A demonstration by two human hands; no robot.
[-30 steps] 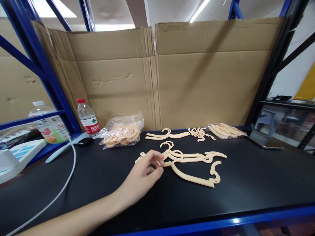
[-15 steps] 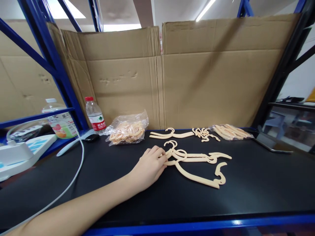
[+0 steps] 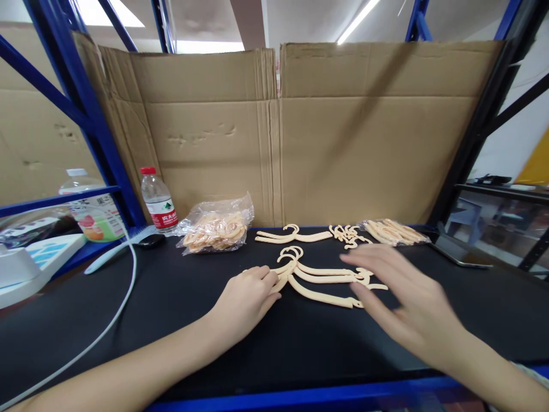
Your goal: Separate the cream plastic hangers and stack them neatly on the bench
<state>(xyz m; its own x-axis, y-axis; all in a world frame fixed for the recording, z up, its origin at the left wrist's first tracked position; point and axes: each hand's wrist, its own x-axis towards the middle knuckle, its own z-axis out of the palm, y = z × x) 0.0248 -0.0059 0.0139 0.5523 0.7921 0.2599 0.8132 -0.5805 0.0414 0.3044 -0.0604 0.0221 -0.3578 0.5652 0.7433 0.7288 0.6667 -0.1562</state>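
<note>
Several cream plastic clothes hangers (image 3: 322, 296) lie stacked in the middle of the black table, their hooks bunched near the centre. My left hand (image 3: 249, 297) is closed around their left arms, which its fingers mostly hide. Over the right ends of the hangers hovers my right hand (image 3: 412, 303), thumb and fingers apart and slightly blurred, with nothing in it. Curved end pieces at the hangers' right tips are partly covered by that hand. Behind them another hanger group (image 3: 315, 237) lies beside a small pile of cream pieces (image 3: 346, 233).
A clear bag of cream parts (image 3: 217, 226) and a red-capped water bottle (image 3: 158, 200) stand at the back left. A second bag (image 3: 392, 232) and a dark flat device (image 3: 461, 252) lie back right. A white cable (image 3: 134, 269) curves along the left. Cardboard (image 3: 377, 143) walls the back.
My right hand has come into view from the right, over the hangers' right ends. The front hanger has moved back closer to the others, with my left hand still on them.
</note>
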